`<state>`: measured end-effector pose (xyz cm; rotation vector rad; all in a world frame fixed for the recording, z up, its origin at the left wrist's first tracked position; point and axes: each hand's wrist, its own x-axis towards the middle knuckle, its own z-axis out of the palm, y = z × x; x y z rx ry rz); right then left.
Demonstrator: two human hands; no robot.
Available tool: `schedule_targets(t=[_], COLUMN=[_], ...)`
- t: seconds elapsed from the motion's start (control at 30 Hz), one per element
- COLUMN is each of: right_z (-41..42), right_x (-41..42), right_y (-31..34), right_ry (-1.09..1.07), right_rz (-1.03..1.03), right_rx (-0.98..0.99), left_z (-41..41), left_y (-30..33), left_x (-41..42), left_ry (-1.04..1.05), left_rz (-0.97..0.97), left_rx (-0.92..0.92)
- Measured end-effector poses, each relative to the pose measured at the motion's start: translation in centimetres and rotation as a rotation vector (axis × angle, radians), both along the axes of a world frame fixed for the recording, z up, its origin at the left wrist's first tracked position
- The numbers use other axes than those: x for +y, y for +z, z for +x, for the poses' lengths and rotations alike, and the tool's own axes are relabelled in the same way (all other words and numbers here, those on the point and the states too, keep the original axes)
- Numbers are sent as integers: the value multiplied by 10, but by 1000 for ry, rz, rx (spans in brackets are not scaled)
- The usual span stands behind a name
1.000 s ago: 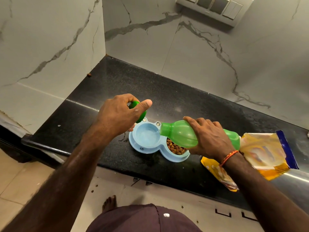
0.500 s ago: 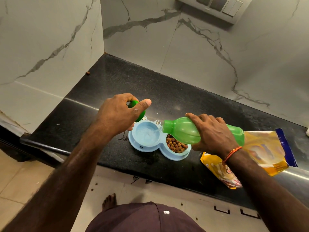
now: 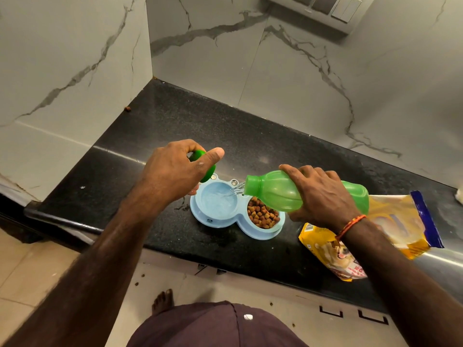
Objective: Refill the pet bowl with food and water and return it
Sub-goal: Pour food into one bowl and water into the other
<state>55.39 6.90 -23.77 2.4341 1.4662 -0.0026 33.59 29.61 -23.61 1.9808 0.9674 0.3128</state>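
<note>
Food cup full; right hand (image 3: pixel 323 194) grips bottle (image 3: pixel 278 194), pouring water into bowl (image 3: pixel 215 221); left hand (image 3: pixel 175 171) pinches cap (image 3: pixel 200 156); return pending.

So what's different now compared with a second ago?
Water now runs from the mouth of the green bottle into the left compartment of the blue pet bowl; a second ago none showed. The right hand holds the bottle tilted as before, the left hand keeps the green cap, kibble unchanged.
</note>
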Motion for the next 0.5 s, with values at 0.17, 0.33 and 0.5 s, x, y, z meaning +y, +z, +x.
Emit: schedule_targets(t=[0.17,0.33,0.5], right_z=[1,3,4], right_x=[1,1,1], right_y=[2,6,8], right_ry=[4,10,15], right_rz=[-9,-11,-5], right_rx=[-17,-34,-47], left_z=[1,2,3], left_y=[0,0,-1], left_x=[0,0,0], left_ry=[-10,-5,-7], left_rz=[3,-9,-6], left_rx=[5,1,2])
